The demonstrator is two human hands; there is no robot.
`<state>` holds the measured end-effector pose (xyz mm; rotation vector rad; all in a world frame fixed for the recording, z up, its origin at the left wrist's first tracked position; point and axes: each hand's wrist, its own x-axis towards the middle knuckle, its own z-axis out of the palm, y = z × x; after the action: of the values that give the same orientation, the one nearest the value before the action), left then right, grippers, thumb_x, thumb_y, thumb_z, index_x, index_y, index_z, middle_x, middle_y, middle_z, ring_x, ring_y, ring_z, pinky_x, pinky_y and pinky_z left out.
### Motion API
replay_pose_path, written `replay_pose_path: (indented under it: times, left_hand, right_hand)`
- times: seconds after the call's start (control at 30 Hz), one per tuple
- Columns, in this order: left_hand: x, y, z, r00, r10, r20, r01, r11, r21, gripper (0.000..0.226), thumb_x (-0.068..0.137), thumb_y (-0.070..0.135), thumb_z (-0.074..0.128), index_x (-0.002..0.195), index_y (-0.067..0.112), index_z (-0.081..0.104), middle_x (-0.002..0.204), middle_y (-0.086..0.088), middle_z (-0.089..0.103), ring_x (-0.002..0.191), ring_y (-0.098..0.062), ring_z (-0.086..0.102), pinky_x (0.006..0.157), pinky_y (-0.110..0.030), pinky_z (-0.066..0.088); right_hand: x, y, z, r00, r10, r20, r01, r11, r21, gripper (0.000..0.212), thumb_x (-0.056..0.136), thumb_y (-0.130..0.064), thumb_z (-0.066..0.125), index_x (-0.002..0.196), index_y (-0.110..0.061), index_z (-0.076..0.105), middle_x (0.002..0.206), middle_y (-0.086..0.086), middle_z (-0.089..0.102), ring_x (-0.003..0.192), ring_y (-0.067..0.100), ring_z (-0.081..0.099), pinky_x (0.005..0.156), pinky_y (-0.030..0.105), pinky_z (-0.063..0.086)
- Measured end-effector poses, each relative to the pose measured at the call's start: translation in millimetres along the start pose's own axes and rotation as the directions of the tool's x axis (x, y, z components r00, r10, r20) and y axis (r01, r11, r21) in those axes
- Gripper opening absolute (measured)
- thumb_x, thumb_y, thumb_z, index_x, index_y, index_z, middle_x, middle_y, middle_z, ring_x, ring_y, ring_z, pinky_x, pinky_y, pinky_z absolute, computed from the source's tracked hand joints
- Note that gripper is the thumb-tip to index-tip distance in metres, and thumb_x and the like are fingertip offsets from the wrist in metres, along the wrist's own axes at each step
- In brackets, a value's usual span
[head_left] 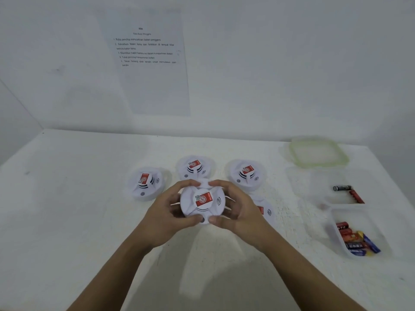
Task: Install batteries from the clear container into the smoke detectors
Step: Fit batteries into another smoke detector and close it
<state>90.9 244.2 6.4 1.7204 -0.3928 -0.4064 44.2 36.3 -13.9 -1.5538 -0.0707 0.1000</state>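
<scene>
On the white table (67, 198), three smoke detectors lay in a far row, just beyond the hands: a left detector (146, 182), a middle detector (194, 167) and a right detector (247, 173). Far right lay a green-rimmed lid (318, 153). Nearer than it stood a clear tub (314, 187) holding a black battery (341, 188) and a red battery (357, 197), and nearer still a second tub (336, 232) with mixed batteries (357, 241). A printed sheet (155, 86) hung on the wall behind. A fifth detector (266, 211) sat just right of the right hand (238, 209), which covered most of it. The sheet's print was too blurred to read, and the tubs' walls were hard to trace. The held detector (203, 202) was at the centre, between the left hand (166, 212) and the right, each grip curled round its rim. It was white and round, with a red-and-white sticker on its raised middle.
</scene>
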Motion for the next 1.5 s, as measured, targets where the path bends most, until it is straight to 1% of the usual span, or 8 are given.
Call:
replay_pose_path:
  times: [0.23,0.43,0.57,0.7,1.0,1.13,1.27,1.5]
  left_hand:
    - [5,0,-2,1.0,0.01,0.009,-0.01,1.0,-0.01,0.062,0.075,0.003,0.086,0.124,0.032,0.061,0.114,0.011,0.072,0.108,-0.018,0.071,0.081,-0.034,0.063]
    - [6,2,1,0.999,0.026,0.023,-0.026,1.0,-0.01,0.061,0.075,0.001,0.085,0.123,0.031,0.061,0.114,0.016,0.071,0.109,-0.014,0.07,0.077,-0.026,0.061]
    - [7,2,3,0.999,0.024,0.026,-0.023,1.0,-0.017,0.062,0.075,0.001,0.085,0.123,0.03,0.061,0.114,0.015,0.072,0.109,-0.016,0.07,0.077,-0.027,0.061]
    - [6,1,4,1.0,0.016,0.026,-0.016,1.0,-0.015,0.065,0.072,0.005,0.088,0.125,0.029,0.061,0.115,0.009,0.073,0.108,-0.019,0.072,0.08,-0.031,0.062]
    - [1,1,2,1.0,0.016,0.019,-0.016,1.0,-0.007,0.063,0.075,0.003,0.086,0.124,0.033,0.061,0.117,0.009,0.071,0.111,-0.021,0.07,0.082,-0.035,0.063]
    - [-1,1,2,1.0,0.02,0.017,-0.02,1.0,0.004,0.064,0.078,0.005,0.083,0.125,0.041,0.06,0.118,0.009,0.072,0.111,-0.019,0.07,0.083,-0.032,0.062]
    - [-4,0,-1,1.0,-0.008,0.008,0.008,1.0,0.003,0.057,0.087,0.006,0.075,0.129,0.04,0.056,0.116,0.004,0.073,0.105,-0.023,0.071,0.079,-0.032,0.062]
    - [-6,-2,-3,1.0,-0.017,0.018,0.017,1.0,0.009,0.056,0.088,0.008,0.075,0.131,0.038,0.055,0.12,0.004,0.071,0.11,-0.022,0.07,0.079,-0.031,0.062]
  right_hand:
    - [3,-1,1,1.0,-0.009,-0.021,0.009,1.0,0.0,0.062,0.082,0.007,0.076,0.135,-0.016,0.052,0.131,-0.001,0.065,0.124,0.021,0.062,0.098,0.044,0.057]
    - [2,-1,-1,0.999,-0.017,-0.034,0.016,1.0,-0.008,0.062,0.082,0.006,0.077,0.135,-0.016,0.052,0.131,-0.002,0.065,0.125,0.021,0.062,0.098,0.046,0.057]
    - [0,-1,-3,0.999,-0.008,-0.043,0.006,1.0,-0.029,0.063,0.081,0.004,0.078,0.133,-0.02,0.053,0.128,-0.008,0.066,0.123,0.016,0.062,0.098,0.044,0.057]
    - [-1,-2,-4,0.999,-0.019,-0.044,0.018,1.0,-0.026,0.062,0.081,0.005,0.078,0.132,-0.02,0.054,0.128,-0.004,0.066,0.123,0.019,0.063,0.097,0.042,0.058]
    - [-3,-3,1,1.0,-0.012,-0.028,0.012,1.0,-0.012,0.062,0.081,0.004,0.078,0.132,-0.022,0.053,0.125,-0.011,0.067,0.122,0.015,0.063,0.095,0.038,0.058]
    - [-4,-2,1,0.999,-0.02,-0.03,0.02,1.0,-0.004,0.063,0.081,0.004,0.079,0.132,-0.021,0.053,0.127,-0.009,0.066,0.123,0.015,0.063,0.095,0.037,0.058]
    - [-5,-3,0,0.999,-0.035,-0.034,0.034,0.999,-0.013,0.062,0.081,0.001,0.079,0.133,-0.02,0.053,0.13,-0.009,0.065,0.124,0.018,0.062,0.097,0.038,0.057]
    - [-4,-1,1,0.999,-0.027,-0.033,0.026,0.998,-0.049,0.061,0.081,-0.001,0.081,0.132,-0.022,0.055,0.128,-0.008,0.066,0.122,0.017,0.063,0.095,0.035,0.058]
